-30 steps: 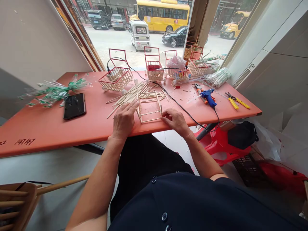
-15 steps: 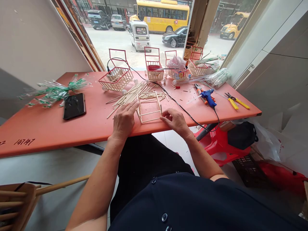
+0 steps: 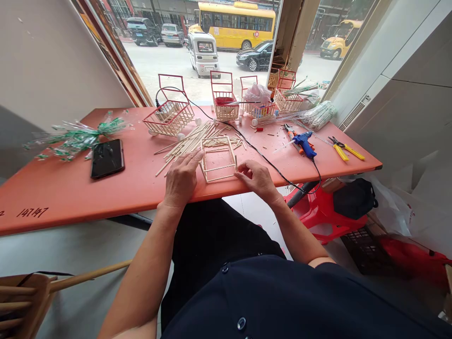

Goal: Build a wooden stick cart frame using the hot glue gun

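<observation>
A small open box frame of thin wooden sticks (image 3: 219,168) rests on the table near its front edge. On its left side, the fingertips of my left hand (image 3: 181,178) hold the frame, fingers close together and the thumb mostly hidden. At the right front corner, my right hand (image 3: 257,179) pinches the frame by thumb and forefinger, beside a short upright stick. Just behind the frame lies a pile of loose wooden sticks (image 3: 192,141), with shorter cut pieces among them.
Small stick-built carts with red trim (image 3: 169,120) line the back of the orange table (image 3: 141,188). To the right are a blue glue gun (image 3: 304,142), its black cord crossing the table, and yellow-handled pliers (image 3: 348,149). A phone (image 3: 108,158) lies left.
The view has shifted slightly. Both hands stay at the stick frame, with no clear movement of either.
</observation>
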`<state>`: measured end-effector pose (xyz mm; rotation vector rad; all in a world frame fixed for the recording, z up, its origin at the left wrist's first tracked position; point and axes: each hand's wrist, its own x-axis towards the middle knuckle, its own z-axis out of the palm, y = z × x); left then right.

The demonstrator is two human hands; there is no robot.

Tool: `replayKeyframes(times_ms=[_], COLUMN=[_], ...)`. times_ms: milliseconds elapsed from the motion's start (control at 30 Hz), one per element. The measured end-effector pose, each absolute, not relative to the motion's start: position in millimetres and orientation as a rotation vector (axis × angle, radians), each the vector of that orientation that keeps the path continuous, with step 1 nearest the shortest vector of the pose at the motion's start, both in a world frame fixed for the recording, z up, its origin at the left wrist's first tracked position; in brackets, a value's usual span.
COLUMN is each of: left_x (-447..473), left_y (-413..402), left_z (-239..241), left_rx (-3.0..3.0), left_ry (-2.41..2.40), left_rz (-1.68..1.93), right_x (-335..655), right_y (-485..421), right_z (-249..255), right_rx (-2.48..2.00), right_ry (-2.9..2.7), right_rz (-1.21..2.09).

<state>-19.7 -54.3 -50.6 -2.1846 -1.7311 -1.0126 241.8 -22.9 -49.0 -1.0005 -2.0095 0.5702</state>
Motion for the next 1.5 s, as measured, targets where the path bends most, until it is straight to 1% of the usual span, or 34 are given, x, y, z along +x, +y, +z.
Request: replayKeyframes(times_ms=[267, 1033, 1500], left_x=[-19.0, -20.1, -21.3], left_y=[-54.2, -52.3, -51.3], left_z=[-50.1, -53.5, -56.5], left_rx=[-2.193, -2.166, -2.146], left_ry=[-1.703, -1.695, -1.685], left_rz=[-1.056, -1.013, -0.983], right_x=[241.1, 238.6, 240.6], right_y=[-24.2, -27.7, -23.3], right_z=[-48.3, -50.0, -52.8], right_rx=[-1.015, -0.999, -0.973], right_ry=[-2.021, -2.026, -2.018], right_rz=[0.534, 0.450, 0.536])
